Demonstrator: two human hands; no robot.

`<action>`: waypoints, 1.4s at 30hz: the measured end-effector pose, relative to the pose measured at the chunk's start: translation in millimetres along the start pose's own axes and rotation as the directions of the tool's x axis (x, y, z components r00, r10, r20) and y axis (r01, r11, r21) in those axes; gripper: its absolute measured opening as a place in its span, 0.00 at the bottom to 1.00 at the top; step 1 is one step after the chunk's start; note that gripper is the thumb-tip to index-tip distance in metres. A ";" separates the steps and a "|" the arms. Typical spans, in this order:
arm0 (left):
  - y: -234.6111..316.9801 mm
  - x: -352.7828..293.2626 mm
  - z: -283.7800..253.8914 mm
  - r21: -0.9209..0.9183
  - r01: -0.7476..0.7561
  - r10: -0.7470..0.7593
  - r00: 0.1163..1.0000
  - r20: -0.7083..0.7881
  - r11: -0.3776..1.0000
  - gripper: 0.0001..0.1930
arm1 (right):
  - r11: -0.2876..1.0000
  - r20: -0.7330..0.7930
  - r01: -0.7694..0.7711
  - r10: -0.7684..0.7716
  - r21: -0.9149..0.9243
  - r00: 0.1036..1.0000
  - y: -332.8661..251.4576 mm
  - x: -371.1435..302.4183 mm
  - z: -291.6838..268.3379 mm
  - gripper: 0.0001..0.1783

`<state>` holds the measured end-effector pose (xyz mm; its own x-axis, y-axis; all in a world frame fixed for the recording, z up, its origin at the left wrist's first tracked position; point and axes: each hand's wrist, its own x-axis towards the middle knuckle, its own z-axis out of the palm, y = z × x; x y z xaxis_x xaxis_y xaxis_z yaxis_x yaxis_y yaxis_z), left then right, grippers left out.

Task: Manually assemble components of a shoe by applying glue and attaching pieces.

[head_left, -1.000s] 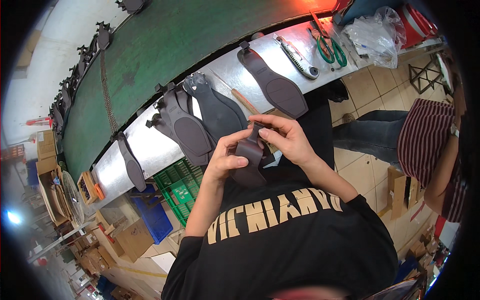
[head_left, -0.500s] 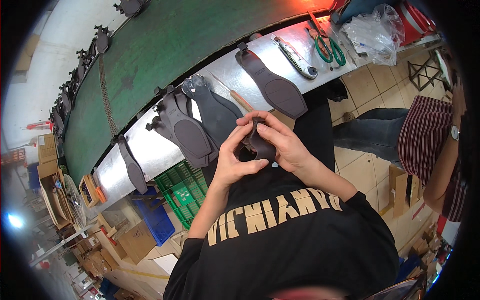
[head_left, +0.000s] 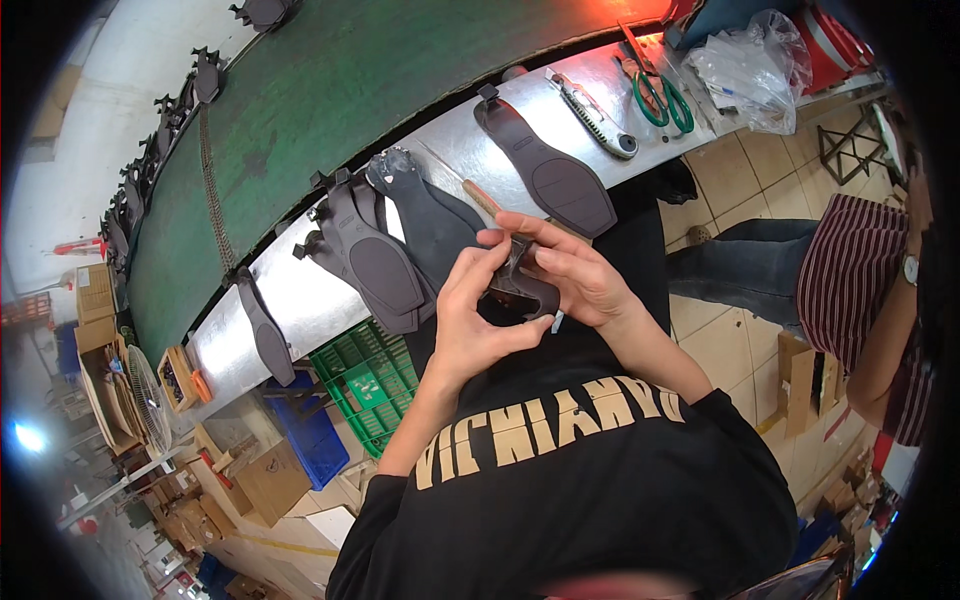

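Looking down from my head, I have the dark sole-shaped piece (head_left: 543,292) between both hands, close to my chest, just off the near side of the metal bench (head_left: 250,325). A second ago its broad part hung down toward me; now it is curled up on itself, so I judge that it is still being handled, not finished with. My left hand (head_left: 472,318) is bent round its left side, the thumb reaching along the near edge. My right hand (head_left: 590,285) is half curled at its far end and right side, and its thumb has drawn a little apart from the fingers since half a second ago (how hard it grips, I can't tell).

As for containers, the green crate (head_left: 345,375) sits to the left, below the bench's near edge; I can't make out what it holds. Nearer me and left of it is a blue bin (head_left: 315,445), its contents unclear too. At the bench's left end a small box (head_left: 172,378) holds small dark bits. Far right, a clear plastic bag (head_left: 750,75) has something pale inside.
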<state>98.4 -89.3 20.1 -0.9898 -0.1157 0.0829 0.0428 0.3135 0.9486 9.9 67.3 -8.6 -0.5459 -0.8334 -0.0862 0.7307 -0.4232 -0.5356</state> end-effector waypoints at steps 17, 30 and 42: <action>7.6 2.8 -8.2 0.379 -0.059 0.131 0.977 -0.166 0.923 0.42 | 0.964 -0.123 -0.105 0.076 -0.246 0.989 11.8 -7.5 -4.8 0.19; -1.4 -0.2 1.7 -0.351 0.048 -0.106 0.984 -0.147 0.935 0.54 | 0.989 -0.115 -0.065 0.050 -0.134 0.992 10.2 -3.1 -4.5 0.25; -3.7 -3.9 2.9 -0.667 0.187 -0.258 0.966 -0.009 0.721 0.45 | 0.910 -0.157 0.096 -0.172 -0.404 0.973 16.9 2.5 1.6 0.15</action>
<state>101.7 -87.3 15.4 -0.9662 -0.2007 -0.1620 -0.0633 -0.4242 0.9034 21.6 57.4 -16.6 -0.7210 -0.6819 -0.1233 0.4467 -0.3213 -0.8350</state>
